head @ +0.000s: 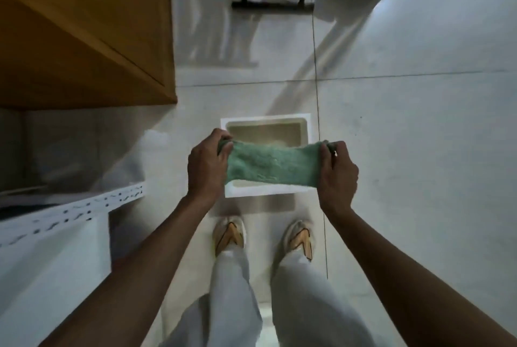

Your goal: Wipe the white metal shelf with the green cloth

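At the far left, a tan cardboard box [84,30] sits high, its corner jutting over the pale tiled floor [419,150]. Below it, the white metal shelf [56,262] shows a perforated front rail running diagonally, well apart from both hands. Nearer the middle, the left hand [207,164] is clenched around the left end of the fuzzy green cloth [272,163], fingers curled over the bunched edge. The cloth is stretched flat in the air between the two hands, hanging above a white square plastic basin [265,155] that stands on the floor and holds murky beige water. The right hand [337,173] pinches the cloth's right end, thumb and fingers closed on it. Below the basin, two cream-and-orange shoes [229,234] stand side by side under light grey trousers [232,290].
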